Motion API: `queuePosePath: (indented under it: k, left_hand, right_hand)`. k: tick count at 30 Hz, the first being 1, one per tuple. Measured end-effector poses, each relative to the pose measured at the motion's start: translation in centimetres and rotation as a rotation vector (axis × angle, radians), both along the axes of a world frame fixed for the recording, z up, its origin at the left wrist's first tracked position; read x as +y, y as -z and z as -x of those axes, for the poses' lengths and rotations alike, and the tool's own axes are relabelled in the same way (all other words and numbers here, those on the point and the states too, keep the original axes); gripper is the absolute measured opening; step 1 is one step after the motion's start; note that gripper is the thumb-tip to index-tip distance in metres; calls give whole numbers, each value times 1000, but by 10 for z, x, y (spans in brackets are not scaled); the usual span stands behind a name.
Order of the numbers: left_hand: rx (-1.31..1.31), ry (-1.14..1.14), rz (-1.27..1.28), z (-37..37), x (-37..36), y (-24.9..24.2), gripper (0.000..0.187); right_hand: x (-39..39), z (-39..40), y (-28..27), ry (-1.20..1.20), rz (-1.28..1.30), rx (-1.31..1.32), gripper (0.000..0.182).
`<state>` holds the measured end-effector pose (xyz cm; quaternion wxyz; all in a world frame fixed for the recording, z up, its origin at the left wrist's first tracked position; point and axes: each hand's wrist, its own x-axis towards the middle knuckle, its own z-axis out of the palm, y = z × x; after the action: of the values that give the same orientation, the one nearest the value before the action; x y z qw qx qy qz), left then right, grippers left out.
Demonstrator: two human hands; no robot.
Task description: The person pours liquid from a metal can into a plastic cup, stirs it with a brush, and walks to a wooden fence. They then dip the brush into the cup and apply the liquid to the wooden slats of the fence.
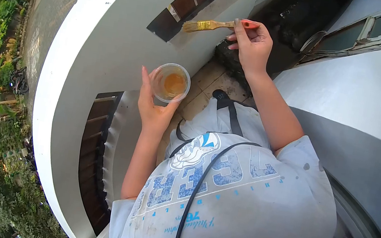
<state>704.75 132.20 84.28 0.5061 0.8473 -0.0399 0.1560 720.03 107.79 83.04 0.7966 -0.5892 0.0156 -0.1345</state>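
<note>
Hands point(152, 108) around cup point(170, 82) and brush point(215, 25)

A curved white balcony wall point(86, 52) sweeps round the edge, broken by openings fitted with dark brown wooden slats point(95, 154). Underfoot lies a tiled floor point(211, 80), beige and grubby, with dark patches close to a black heap point(296, 16) at the far end. A plain white wall point(354, 90) rises on the other side, with a window frame point(364, 29) above it. Beyond the balcony, a paved road point(54, 3) runs below, bordered by green trees point(0, 29) in daylight.
</note>
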Motion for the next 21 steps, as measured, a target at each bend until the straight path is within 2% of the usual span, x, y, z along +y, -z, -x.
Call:
queuePosePath:
  k: [2,4,8,13,16,21]
  left_hand:
    - [24,-5,-61,-6,5,8,123]
    - [53,-7,-81,-6,7,14,124]
    - [141,-193,-68,11,5,20,121]
    - [264,-373,-87,30,-4,16,127]
    - [251,-459,-5,35,-9,21,128]
    - [218,-523,-38,28,-15,24,123]
  right_hand:
    - [12,-44,44,41,-122,220,21]
    - [26,-82,87,49,-161,319,23]
    - [53,-128,136,80,-314,563,29]
    - [79,-149,144,93,-435,645,30]
    - [93,-148,131,69,-466,647,31]
    - [87,-139,118,5,-530,596,34]
